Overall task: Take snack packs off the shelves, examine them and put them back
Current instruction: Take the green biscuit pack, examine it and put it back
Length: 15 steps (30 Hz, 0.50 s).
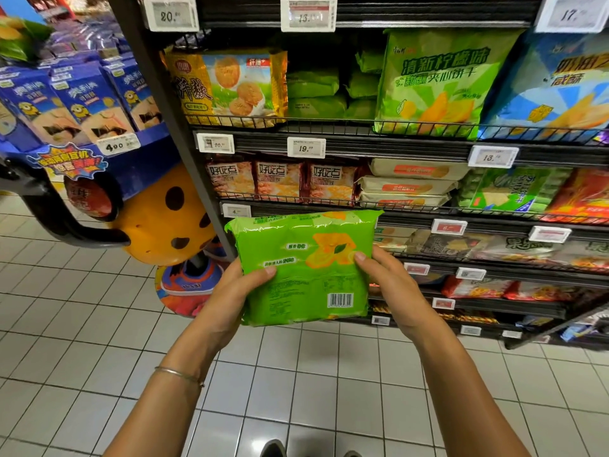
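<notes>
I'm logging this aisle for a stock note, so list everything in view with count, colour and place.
green snack pack: one, green, held before the shelves, barcode facing camera
yellow biscuit pack: one, gold, upper shelf, left
small green packs: several, green, stacked right of it
large green pack: one, green, upper shelf, right of centre
blue pack: one, blue, far right
price tags: many, white, shelf edges
blue boxes: several, blue, far left
bracelet: one, silver, left wrist
left grip: one, holds pack's left edge
right grip: one, holds pack's right edge
</notes>
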Each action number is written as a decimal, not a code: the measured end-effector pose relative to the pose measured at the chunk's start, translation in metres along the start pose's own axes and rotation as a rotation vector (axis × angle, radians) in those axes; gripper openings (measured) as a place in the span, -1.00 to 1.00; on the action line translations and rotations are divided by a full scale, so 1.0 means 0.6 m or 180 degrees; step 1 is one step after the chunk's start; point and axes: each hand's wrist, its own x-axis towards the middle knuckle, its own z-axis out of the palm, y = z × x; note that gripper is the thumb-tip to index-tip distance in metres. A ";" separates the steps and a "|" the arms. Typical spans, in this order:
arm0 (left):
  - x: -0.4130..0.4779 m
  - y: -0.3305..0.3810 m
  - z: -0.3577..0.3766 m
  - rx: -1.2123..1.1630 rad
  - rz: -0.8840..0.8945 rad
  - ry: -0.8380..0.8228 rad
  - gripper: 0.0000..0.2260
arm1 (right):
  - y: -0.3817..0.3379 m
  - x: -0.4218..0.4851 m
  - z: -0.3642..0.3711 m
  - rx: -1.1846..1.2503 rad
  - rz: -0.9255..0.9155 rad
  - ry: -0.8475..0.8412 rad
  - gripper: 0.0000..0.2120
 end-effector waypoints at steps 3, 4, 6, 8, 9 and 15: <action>0.003 -0.007 0.001 0.0056 0.0032 -0.0034 -0.43 | -0.001 -0.003 -0.010 -0.0003 0.0028 -0.0074 -0.76; 0.003 -0.008 0.001 0.0078 0.0026 -0.0060 -0.42 | 0.000 -0.003 -0.014 -0.0021 0.0018 -0.0107 -0.76; 0.001 -0.011 0.003 0.0135 0.0026 -0.0123 -0.41 | 0.002 -0.004 -0.020 -0.0059 -0.0024 -0.0142 -0.67; 0.001 -0.013 0.007 0.0209 0.0044 -0.0173 -0.41 | 0.007 -0.002 -0.027 -0.0099 -0.0033 -0.0156 -0.60; 0.001 -0.015 0.009 0.0242 0.0055 -0.0181 -0.41 | 0.009 -0.002 -0.031 -0.0112 -0.0032 -0.0162 -0.58; 0.000 -0.016 0.032 0.0352 0.0146 -0.0247 -0.31 | 0.017 -0.001 -0.057 -0.0177 0.0010 -0.0112 -0.51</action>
